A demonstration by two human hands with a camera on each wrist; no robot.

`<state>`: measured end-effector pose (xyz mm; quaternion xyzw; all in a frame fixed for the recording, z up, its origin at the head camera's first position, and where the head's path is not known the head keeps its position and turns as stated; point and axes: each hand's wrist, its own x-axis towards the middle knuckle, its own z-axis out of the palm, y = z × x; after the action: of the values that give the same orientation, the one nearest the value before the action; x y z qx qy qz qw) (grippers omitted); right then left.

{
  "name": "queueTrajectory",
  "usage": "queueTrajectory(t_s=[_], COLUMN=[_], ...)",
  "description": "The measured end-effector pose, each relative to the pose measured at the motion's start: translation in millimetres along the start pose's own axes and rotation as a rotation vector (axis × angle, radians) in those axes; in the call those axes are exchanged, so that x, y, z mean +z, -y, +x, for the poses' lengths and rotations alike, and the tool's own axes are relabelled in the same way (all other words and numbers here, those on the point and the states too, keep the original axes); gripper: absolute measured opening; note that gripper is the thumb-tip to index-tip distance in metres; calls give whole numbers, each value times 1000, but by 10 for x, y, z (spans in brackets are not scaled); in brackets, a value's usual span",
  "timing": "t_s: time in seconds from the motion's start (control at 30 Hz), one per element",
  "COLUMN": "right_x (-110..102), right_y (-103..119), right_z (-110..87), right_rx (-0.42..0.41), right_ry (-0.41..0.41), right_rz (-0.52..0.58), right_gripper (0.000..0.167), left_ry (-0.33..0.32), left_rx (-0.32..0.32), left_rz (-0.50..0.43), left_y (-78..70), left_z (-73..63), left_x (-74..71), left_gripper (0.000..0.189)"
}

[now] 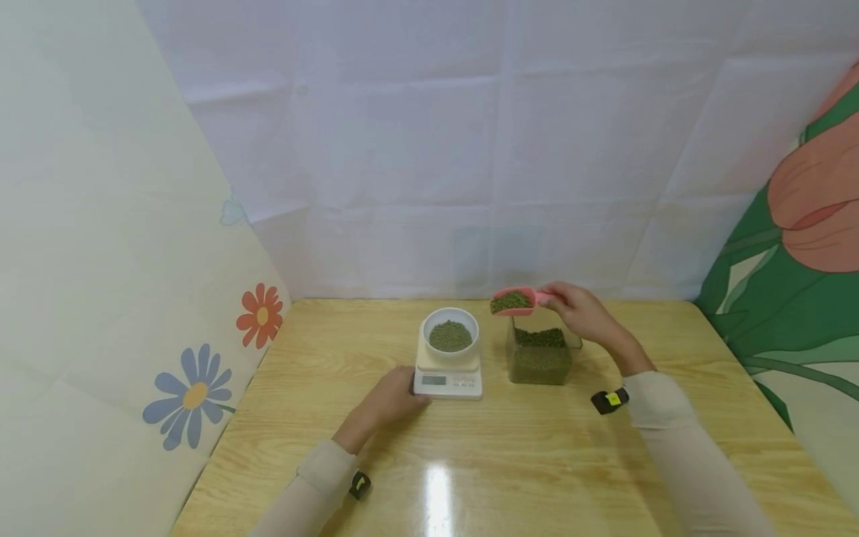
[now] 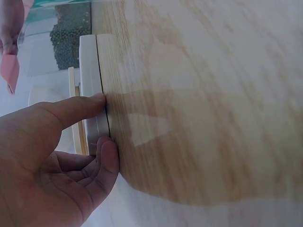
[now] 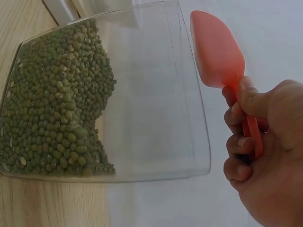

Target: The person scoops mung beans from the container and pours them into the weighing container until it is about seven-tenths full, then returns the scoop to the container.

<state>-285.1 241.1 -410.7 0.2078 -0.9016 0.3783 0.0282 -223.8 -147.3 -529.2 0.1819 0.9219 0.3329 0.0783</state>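
My right hand (image 1: 581,312) grips the handle of a pink scoop (image 3: 218,49), heaped with green mung beans (image 1: 512,300) in the head view. The scoop is held over the back left rim of a clear plastic container (image 1: 542,367), which is partly filled with mung beans (image 3: 57,109). To the left, a white kitchen scale (image 1: 466,389) carries a white bowl (image 1: 451,355) of mung beans (image 1: 450,336). My left hand (image 2: 61,156) holds the scale's front left corner, thumb at the front edge and curled fingers at the side.
Scale and container stand side by side on a wood-grain table (image 1: 523,462), a small gap between them. A white sheet (image 1: 403,149) hangs behind the table. Flower-printed panels flank it on the left and right. Black wrist straps (image 1: 609,400) are on both arms.
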Motion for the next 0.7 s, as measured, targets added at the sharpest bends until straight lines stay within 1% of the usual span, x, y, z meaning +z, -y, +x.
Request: queueTrajectory(t_s=[0.2,0.33,0.47,0.7], right_x=[26,42,55,78], right_y=[34,63,92,148], right_z=[33,49,58,75], right_rx=[-19,-14,-10,-27], right_ry=[5,7,10,-4], right_rz=[-1,-3,2,-23], right_gripper=[34,33,32,31], left_ry=[1,2,4,-1], left_rx=[6,-5,1,11], left_rz=[-1,-7,-7,-7], left_y=[4,1,-2,-10], left_z=[8,8,9,0], left_x=[8,5,5,3], left_gripper=[36,36,37,40])
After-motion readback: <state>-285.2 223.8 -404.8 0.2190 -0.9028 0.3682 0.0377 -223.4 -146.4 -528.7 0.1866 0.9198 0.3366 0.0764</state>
